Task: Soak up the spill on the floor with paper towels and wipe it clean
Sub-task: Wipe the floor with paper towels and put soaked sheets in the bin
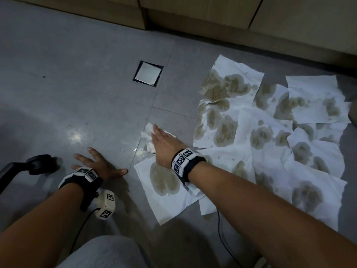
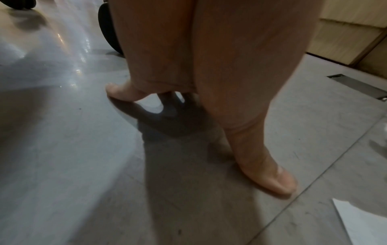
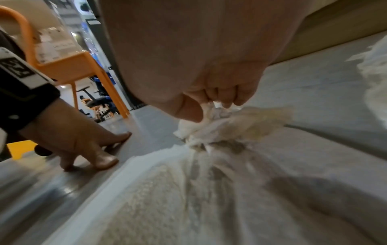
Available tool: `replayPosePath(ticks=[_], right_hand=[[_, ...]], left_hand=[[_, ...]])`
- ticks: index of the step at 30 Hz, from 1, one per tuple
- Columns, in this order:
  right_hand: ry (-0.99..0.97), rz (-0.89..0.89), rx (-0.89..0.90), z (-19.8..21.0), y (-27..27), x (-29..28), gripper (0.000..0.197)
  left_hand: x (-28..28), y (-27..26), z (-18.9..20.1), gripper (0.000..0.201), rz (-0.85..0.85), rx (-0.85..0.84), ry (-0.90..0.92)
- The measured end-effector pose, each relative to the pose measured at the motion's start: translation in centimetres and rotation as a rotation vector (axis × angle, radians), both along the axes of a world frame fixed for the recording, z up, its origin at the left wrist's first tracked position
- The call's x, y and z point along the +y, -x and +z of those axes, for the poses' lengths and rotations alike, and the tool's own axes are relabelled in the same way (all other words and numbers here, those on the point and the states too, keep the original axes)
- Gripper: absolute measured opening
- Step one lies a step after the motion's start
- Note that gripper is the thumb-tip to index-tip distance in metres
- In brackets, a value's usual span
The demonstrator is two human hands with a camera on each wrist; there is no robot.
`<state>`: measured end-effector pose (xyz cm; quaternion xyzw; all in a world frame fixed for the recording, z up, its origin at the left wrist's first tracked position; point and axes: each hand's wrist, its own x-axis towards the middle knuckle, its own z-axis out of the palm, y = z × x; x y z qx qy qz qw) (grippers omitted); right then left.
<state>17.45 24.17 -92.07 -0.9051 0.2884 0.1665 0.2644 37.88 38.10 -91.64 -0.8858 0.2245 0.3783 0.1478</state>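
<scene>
Several white paper towels lie spread over the grey floor at the right, blotched with brown liquid. My right hand reaches to their left edge, and its curled fingers pinch a crumpled wad of paper towel against the floor. A stained sheet lies under that wrist. A wet sheen shows on the tile beside the wad. My left hand is propped on bare floor to the left, fingers spread, holding nothing.
A square metal floor plate sits beyond the hands. Wooden cabinet bases run along the far side. A black chair caster stands left of my left hand. A cable trails near my right forearm, and my knee is below.
</scene>
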Motion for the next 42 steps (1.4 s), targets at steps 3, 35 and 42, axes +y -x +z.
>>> replayPosePath(ticks=[3, 35, 42], right_hand=[[-0.021, 0.078, -0.020, -0.2, 0.0, 0.8, 0.074], [0.081, 0.052, -0.119, -0.1, 1.3, 2.1, 0.059], [0.142, 0.134, -0.050, -0.1, 1.4, 1.3, 0.046]], left_hand=[[0.1, -0.2, -0.3, 0.162, 0.012, 0.004, 0.006], [0.3, -0.8, -1.4, 0.164, 0.000, -0.021, 0.021], [0.3, -1.0, -1.5, 0.166, -0.012, -0.019, 0.009]])
